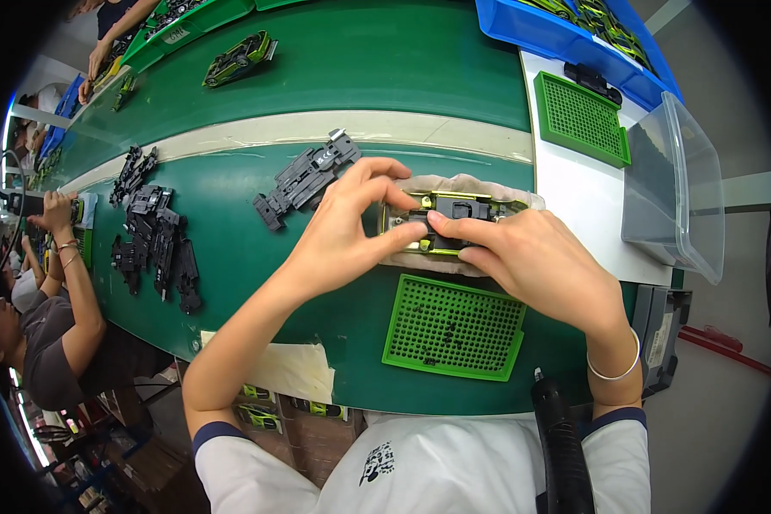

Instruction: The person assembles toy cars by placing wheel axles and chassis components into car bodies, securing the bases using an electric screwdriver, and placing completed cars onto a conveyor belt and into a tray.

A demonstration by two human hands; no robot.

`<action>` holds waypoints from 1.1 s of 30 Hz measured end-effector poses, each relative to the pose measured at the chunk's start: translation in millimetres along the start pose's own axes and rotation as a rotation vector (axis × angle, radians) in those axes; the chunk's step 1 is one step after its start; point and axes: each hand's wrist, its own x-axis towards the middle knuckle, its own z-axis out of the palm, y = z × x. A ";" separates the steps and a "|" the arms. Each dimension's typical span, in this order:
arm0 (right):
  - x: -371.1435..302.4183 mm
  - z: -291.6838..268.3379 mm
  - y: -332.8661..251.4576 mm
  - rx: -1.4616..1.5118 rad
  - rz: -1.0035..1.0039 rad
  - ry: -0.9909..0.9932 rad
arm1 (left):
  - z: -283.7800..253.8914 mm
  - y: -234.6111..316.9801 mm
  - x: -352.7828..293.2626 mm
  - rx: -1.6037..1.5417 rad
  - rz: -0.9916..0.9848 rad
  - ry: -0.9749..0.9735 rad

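Note:
A lime-and-black toy car body lies underside up in a holder padded with pale cloth. My left hand curls round its left end, with the thumb and fingers at the inside edge. From the right, my right hand presses its fingertips on the black part inside the car body. The fingertips of both hands almost meet there, and they hide what lies beneath them. A dark grey car chassis plate rests on the green table just behind my left hand.
A green perforated tray with small dark pieces sits in front of the holder. Several black chassis parts are heaped at left. An electric screwdriver hangs near my right arm. A clear bin stands right; a co-worker sits left.

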 end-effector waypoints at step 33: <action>92.8 -19.0 40.3 0.479 0.465 -0.630 | -24.9 6.2 52.1 -0.163 -0.585 -0.608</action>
